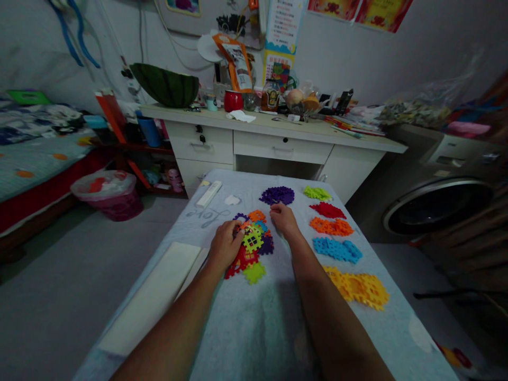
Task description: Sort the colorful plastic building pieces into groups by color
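Observation:
My left hand (227, 244) lies against the left side of a mixed pile of interlocking plastic pieces, its thumb and fingers curled together over the edge. In that pile I see a yellow-green windowed piece (253, 242), red pieces (245, 258), an orange piece (257, 216) and a dark purple piece (267, 245). Just below the heap of purple pieces (278, 195) is my right hand (284, 219), with fingertips pinched together. Whatever sits between the fingers of either hand is too small or hidden to make out.
Sorted along the right are green (317, 193), red (327, 210), orange (332, 226), blue (337, 249) and yellow pieces (357, 287). A white box (209, 194) and a long pale board (154, 296) lie on the left. Behind stands a cluttered desk (273, 150).

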A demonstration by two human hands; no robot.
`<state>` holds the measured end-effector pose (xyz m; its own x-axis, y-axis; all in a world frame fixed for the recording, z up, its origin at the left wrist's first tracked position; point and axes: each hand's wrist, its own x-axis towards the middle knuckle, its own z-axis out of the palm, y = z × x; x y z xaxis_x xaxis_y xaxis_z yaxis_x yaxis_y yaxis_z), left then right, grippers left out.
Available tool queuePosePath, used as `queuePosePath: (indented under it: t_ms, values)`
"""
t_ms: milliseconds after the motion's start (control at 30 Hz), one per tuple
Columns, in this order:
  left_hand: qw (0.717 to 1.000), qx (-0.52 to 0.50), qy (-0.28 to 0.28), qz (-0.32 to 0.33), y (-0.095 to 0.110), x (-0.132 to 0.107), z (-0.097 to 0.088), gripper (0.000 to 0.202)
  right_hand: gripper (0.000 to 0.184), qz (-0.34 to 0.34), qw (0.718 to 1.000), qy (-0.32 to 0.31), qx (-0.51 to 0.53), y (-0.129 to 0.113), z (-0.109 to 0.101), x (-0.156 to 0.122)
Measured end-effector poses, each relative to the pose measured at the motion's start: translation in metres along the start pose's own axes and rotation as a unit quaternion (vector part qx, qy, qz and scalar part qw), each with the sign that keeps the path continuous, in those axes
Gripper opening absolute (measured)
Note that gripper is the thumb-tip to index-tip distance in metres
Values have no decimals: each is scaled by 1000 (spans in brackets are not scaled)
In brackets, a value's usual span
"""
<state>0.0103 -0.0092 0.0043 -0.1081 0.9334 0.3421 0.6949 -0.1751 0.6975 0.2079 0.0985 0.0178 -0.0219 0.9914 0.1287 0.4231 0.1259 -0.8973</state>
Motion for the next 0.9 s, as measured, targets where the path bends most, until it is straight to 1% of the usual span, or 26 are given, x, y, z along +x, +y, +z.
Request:
queuePosePath:
  t_ms: [133, 233, 367, 467, 567, 667, 733, 833, 900]
  values:
    - [1000, 26, 3, 14, 5, -1, -3, 26, 17, -45, 993, -34, -101, -6, 8, -12]
    - [999, 38, -11, 27, 9, -1, -5, 27, 19, -60, 988, -30, -136, -11, 16, -16]
    - [998, 57, -34, 19, 13, -2, -7, 30, 20, -64, 986, -18, -155, -13, 21, -16]
    - [997, 63, -38, 13, 15, -1, -7, 31, 25, -60, 991, -12, -117, -11, 21, -15]
    - [997, 63, -40, 7, 16, -1, -8, 31, 33, -16, 999, -11, -26, -7, 19, -16]
    - [997, 64, -43, 2, 18, -2, -8, 32, 36, 20, 997, -14, 78, -3, 17, -15]
    - [997, 62, -41, 2, 18, -2, -8, 32, 37, 29, 992, -14, 119, 0, 15, -15]
    - [998, 57, -37, 6, 18, -2, -8, 31, 36, 31, 992, -6, 125, 4, 14, -13]
    - [998, 58, -38, 6, 17, -3, -8, 32, 29, 17, 995, -4, 100, 7, 14, -12]
